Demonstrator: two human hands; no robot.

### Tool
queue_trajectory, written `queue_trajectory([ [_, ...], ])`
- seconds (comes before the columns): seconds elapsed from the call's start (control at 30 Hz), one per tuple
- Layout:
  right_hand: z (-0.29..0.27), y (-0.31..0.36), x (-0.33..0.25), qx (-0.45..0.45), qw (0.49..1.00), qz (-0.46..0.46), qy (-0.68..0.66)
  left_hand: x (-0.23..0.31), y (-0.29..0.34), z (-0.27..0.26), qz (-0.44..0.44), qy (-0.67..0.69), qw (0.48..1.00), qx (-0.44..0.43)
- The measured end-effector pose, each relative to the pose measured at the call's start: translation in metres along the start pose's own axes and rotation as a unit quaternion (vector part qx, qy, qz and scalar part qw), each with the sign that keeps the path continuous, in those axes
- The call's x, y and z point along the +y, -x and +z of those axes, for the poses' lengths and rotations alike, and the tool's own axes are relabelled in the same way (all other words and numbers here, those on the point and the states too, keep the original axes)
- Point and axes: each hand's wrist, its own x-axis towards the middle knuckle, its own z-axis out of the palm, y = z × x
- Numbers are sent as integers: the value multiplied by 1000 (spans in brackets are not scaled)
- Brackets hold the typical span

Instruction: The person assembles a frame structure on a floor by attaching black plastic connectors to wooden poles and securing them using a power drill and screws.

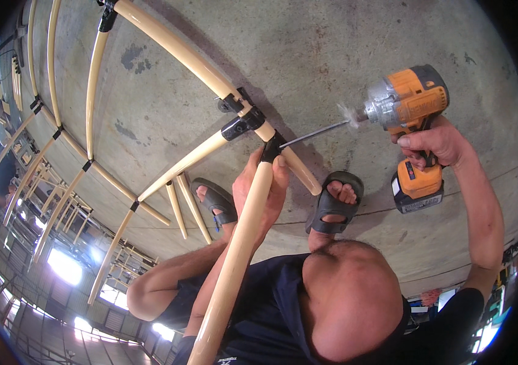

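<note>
My right hand (434, 145) is wrapped round the grip of an orange and grey cordless impact driver (414, 97), which has an orange and black battery (418, 185) at its base. From its chuck, with clear ragged plastic round it, a long thin driver bit (320, 132) reaches left. The bit's tip meets a black pipe joint (271, 149). My left hand (260, 190) closes round a cream pipe (234, 277) just below that joint. There the pipe meets a cream crosswise pipe (301, 170). Another black joint (241, 126) sits right beside it.
A large frame of cream pipes (180, 52) and black joints extends up and left over the concrete floor (344, 48). My sandalled feet (336, 204) stand close to the crosswise pipe's end. More pipe racks (58, 194) and a person (6, 173) appear at far left.
</note>
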Motion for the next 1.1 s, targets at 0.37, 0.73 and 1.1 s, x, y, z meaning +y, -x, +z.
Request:
queue_trajectory([
  [0.37, 6, -4, -14, 3, 996, -48, 74, 5, -2, -4, -71, 38, 996, -25],
  [0.73, 3, -17, -15, 3, 995, -51, 82, -10, -9, 8, -63, 43, 997, -20],
  [1.1, -10, -14, 23, -19, 993, -104, 44, -26, -13, 7, 13, -38, 999, 2],
])
